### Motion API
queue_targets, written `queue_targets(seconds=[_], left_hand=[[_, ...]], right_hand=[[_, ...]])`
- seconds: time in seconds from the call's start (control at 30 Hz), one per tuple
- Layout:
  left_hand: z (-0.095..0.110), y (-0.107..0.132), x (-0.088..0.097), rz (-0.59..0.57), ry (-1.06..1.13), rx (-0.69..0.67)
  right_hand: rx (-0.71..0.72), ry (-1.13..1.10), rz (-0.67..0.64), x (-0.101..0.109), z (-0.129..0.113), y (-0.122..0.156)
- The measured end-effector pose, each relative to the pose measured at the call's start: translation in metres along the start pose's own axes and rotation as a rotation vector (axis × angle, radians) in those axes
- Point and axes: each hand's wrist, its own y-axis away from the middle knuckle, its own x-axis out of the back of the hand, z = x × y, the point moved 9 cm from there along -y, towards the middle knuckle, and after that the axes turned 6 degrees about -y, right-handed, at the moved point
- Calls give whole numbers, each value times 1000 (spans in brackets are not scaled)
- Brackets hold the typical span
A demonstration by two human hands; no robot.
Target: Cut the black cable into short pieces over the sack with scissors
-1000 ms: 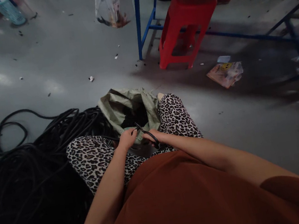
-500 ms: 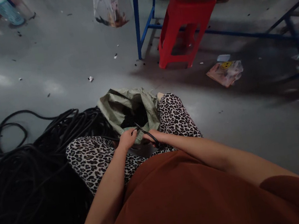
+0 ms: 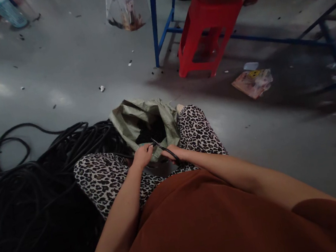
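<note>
We keep our 2 hands just apart, at the near rim of the green sack [image 3: 121, 126]. Our left hand [image 3: 142, 156] pinches a thin black strand [image 3: 152, 144] near its tip — our right hand [image 3: 173, 152] is wrapped around the handles of the scissors [image 3: 165, 148], whose blades lie by that tip; whether they touch it, we cannot tell. The sack gapes just beyond both hands, dark stuff inside. Left of our left hand sprawls a heap of black hose [image 3: 65, 153] — well beyond our right hand stands a red stool [image 3: 215, 8].
</note>
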Motion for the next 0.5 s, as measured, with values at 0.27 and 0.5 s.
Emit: queue_targets(seconds=[0.27,0.5], left_hand=[[-5,-1,0,30,-17,15],[-5,-2,2,61,1,15]], right_hand=[[-20,22,24,4,1,0],[-52,-50,82,11,8,-5]])
